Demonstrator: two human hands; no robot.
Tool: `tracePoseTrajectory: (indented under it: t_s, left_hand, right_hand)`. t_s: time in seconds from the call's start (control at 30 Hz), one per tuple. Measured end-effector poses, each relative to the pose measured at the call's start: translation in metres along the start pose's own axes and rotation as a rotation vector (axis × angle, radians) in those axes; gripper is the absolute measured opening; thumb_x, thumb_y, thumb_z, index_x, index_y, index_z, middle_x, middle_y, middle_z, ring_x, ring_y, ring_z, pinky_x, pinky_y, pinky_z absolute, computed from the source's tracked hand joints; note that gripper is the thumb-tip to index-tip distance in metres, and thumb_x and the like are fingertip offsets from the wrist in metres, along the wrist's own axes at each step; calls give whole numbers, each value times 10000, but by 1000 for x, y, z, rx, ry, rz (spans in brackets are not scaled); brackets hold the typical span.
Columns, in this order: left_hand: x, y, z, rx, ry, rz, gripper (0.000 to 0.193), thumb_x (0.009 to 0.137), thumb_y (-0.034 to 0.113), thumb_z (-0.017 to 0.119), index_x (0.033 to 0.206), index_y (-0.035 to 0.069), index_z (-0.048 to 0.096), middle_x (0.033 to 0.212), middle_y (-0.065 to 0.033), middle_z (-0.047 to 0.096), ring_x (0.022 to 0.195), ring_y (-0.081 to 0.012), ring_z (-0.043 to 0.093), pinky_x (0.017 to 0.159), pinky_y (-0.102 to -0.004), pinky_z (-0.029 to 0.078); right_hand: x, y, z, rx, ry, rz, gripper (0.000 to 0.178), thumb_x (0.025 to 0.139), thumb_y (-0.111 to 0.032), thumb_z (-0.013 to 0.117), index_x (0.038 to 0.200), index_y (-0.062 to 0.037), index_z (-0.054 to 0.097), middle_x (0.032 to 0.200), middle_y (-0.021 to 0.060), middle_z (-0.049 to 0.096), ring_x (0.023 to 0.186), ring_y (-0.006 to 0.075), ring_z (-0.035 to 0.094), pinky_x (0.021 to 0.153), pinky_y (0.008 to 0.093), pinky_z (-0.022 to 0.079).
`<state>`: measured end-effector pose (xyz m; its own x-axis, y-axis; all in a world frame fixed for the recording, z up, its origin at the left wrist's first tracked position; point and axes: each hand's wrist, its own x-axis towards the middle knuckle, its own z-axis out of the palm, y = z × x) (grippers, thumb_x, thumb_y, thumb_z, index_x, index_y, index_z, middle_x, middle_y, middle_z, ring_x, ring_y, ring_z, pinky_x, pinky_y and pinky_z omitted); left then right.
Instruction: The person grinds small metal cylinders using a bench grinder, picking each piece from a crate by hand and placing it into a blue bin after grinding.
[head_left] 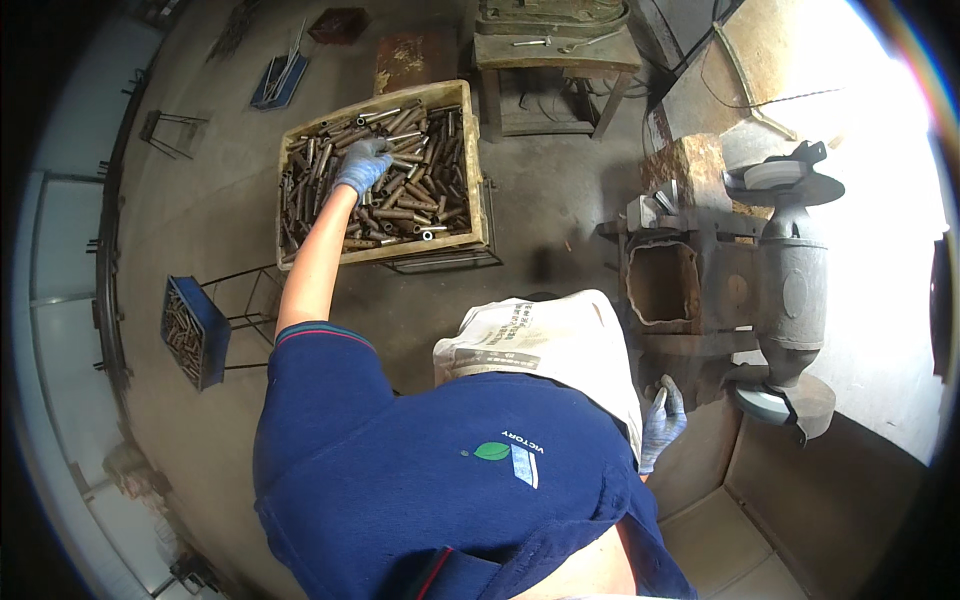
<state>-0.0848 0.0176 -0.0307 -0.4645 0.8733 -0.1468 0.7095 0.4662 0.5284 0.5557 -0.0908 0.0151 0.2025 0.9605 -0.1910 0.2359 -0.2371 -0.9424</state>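
Note:
My left hand point(364, 168), in a blue-and-grey work glove, reaches into a large yellowish bin point(377, 254) on the left. The bin is heaped with short metal tubes point(412, 198), mostly brown, some shiny. The fingers bend down onto the tubes, and their tips are hidden, so a grip on any one tube does not show. My right hand point(662, 425), gloved alike, is low at my right side near the lower wheel of a bench grinder point(793, 290). Its fingers point forward, slightly apart from the thumb, with nothing visible between them.
The grinder's stand point(712, 300) has a square open box point(662, 284) on its near side. A worktable point(556, 50) with tools stands ahead. At left, a blue tray point(207, 335) of small metal parts rests on a metal frame. Another blue tray point(278, 82) is farther off. A pale apron point(545, 335) covers my lap.

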Motion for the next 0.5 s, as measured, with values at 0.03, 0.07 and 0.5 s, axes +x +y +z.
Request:
tracePoseTrajectory:
  t_s: [0.03, 0.07, 0.5]
  left_hand:
    - [-2, 8, -2, 21, -25, -21, 340, 765, 151, 640, 1080, 24, 632, 1078, -164, 639, 983, -254, 628, 860, -301, 468]
    - [1, 7, 0, 12, 0, 10, 365, 768, 148, 639, 1112, 28, 617, 1103, -164, 629, 1014, -253, 617, 884, -305, 463]
    - [-32, 66, 10, 610, -443, 206, 366, 743, 182, 610, 1103, 114, 618, 1053, -159, 622, 989, -323, 589, 848, -408, 472]
  right_hand:
    - [-1, 1, 0, -31, -2, -15, 224, 886, -46, 565, 1084, 55, 597, 1056, 116, 624, 948, 177, 585, 823, 283, 505]
    - [-3, 5, 1, -60, -2, -29, 226, 886, -48, 568, 1084, 55, 597, 1062, 117, 624, 955, 180, 585, 826, 283, 501]
    - [-28, 8, -4, -65, 159, 23, 242, 902, -134, 562, 1052, 42, 632, 996, 113, 651, 860, 167, 596, 790, 281, 489]
